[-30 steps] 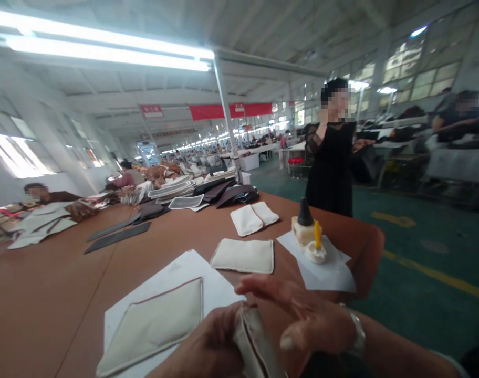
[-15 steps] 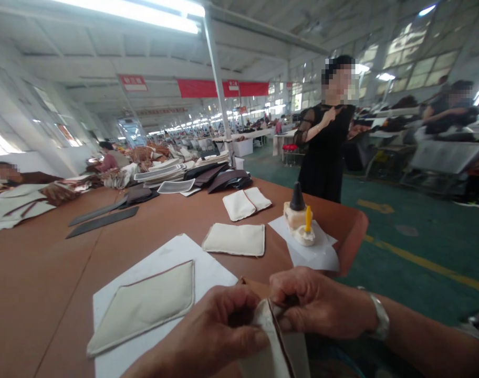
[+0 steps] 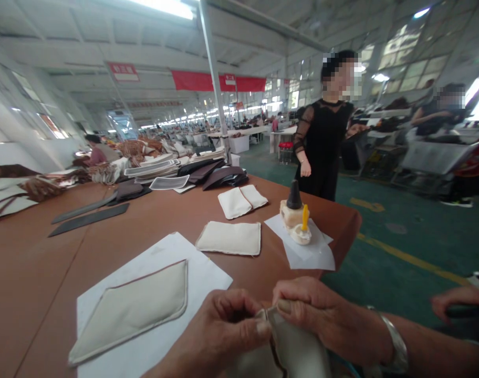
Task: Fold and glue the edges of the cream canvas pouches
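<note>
Both my hands pinch a cream leather piece [image 3: 300,346] low in front of me, at the table's near edge. My left hand [image 3: 227,328] grips it by thumb and finger beside a dark seam line. My right hand [image 3: 322,315], with a silver bangle at the wrist, presses its thumb on the top of the piece just across that seam. The lower part of the piece runs out of view. To the left, a cream leather panel [image 3: 137,304] with a brown edge lies on a white sheet [image 3: 208,275]. Beyond my hands lies another cream panel [image 3: 229,238].
On the brown table [image 3: 117,241] are a folded cream piece [image 3: 241,201], a black cone [image 3: 294,195] on a block, and a small pot [image 3: 301,234] with a yellow stick. Dark strips [image 3: 90,219] and stacked pieces lie behind. A person in black [image 3: 322,142] stands beyond; another person's hand [image 3: 456,302] shows at right.
My right thumb has moved up onto the piece's top, and its right side is spread wider. The standing person has lowered an arm. The view has shifted slightly right.
</note>
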Demonstrator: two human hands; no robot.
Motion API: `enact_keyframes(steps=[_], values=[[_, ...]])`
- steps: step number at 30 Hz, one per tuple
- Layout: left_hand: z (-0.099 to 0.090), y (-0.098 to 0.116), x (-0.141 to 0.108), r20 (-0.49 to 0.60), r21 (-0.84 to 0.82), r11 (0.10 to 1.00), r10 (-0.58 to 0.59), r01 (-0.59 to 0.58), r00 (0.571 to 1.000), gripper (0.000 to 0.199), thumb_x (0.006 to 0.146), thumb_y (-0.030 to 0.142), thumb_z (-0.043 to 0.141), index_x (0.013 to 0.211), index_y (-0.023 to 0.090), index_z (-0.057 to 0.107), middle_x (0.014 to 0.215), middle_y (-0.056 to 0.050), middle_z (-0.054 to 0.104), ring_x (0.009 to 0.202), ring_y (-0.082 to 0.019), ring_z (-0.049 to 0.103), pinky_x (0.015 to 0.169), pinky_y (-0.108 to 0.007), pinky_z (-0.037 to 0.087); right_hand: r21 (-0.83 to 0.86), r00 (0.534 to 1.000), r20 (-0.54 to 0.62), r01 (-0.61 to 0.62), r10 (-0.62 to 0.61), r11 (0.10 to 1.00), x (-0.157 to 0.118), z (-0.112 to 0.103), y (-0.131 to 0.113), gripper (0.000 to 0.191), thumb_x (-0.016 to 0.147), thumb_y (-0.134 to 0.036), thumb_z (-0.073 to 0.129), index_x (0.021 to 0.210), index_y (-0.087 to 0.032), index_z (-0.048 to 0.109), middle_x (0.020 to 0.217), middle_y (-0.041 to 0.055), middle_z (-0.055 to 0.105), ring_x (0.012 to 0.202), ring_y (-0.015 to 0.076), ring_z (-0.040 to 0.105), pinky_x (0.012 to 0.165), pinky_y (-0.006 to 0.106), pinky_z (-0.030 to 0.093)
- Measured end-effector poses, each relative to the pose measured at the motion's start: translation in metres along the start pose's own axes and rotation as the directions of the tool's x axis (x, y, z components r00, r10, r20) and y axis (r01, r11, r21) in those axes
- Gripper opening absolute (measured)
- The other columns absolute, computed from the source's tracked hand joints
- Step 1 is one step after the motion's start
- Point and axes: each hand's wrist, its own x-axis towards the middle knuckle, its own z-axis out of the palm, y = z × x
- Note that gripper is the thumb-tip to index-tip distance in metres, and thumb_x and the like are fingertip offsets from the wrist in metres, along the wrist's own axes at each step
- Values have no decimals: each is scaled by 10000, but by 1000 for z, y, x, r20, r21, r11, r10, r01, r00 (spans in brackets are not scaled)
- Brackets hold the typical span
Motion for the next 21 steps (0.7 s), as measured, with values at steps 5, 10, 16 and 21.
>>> enact_keyframes(steps=[5, 10, 16, 21], values=[[2, -2, 2, 1, -40, 999, -26, 27, 1000, 324, 685, 395, 867, 725, 96, 748, 681, -70, 696, 554, -100, 541, 532, -192, 372, 158, 995, 5, -100, 100, 982, 2, 3, 2, 463, 1022, -537, 452, 789, -138, 480, 684, -25, 416, 576, 71, 336, 483, 173, 273], [6, -3, 4, -72, -79, 996, -50, 45, 996, 349, 642, 408, 883, 678, 104, 715, 659, -61, 685, 541, -103, 534, 528, -200, 376, 228, 989, 17, -144, 144, 963, 3, 4, 11, 478, 1008, -572, 462, 812, -138, 494, 678, -29, 404, 565, 66, 320, 480, 175, 262], [13, 1, 6, -161, 152, 985, -59, 84, 985, 242, 678, 330, 804, 679, 121, 682, 598, -10, 606, 526, -92, 458, 486, -194, 301, 41, 983, -45, -174, 176, 984, 12, 6, 4, 385, 870, -505, 668, 908, -135, 569, 736, -11, 510, 653, 100, 413, 541, 194, 317], [13, -3, 7, -146, 303, 953, 27, 19, 989, 176, 735, 296, 694, 711, 122, 686, 607, 13, 538, 530, -86, 410, 468, -194, 276, 19, 960, -118, -253, 253, 967, 15, 11, 3, 147, 805, -262, 637, 834, -127, 589, 649, -20, 516, 582, 90, 411, 495, 192, 292]])
